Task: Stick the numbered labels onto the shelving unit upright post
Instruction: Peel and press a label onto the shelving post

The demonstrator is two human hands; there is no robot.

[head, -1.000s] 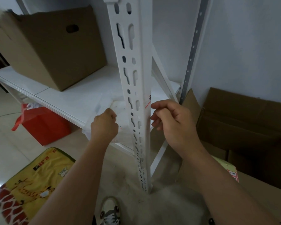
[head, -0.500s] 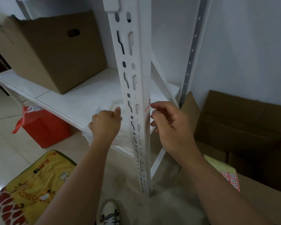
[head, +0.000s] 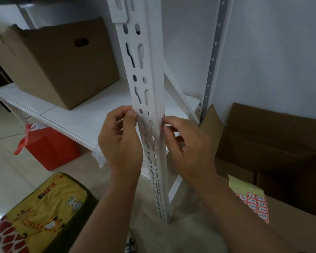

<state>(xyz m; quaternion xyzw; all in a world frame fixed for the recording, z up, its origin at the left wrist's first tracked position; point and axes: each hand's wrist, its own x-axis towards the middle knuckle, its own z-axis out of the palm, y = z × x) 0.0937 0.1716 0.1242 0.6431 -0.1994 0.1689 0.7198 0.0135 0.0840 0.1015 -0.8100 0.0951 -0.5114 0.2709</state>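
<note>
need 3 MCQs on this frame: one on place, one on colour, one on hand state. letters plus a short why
1. Where does the sheet of numbered labels lie?
A. on the white shelf
B. on the cardboard at lower right
C. on the yellow cushion

2. What colour is the bag under the shelf?
A. red
B. blue
C. green

3. What are the two hands doing at the upright post?
A. both hang loose, away from it
B. one holds the big box
C. each has fingertips at an edge of the post, at the same height

Key:
1 B, the sheet rests on the brown cardboard beside the right forearm.
2 A, it shows red on the floor below the shelf.
3 C, the left hand pinches at the post's left edge, and the right hand pinches a red-edged label at its right edge.
</note>
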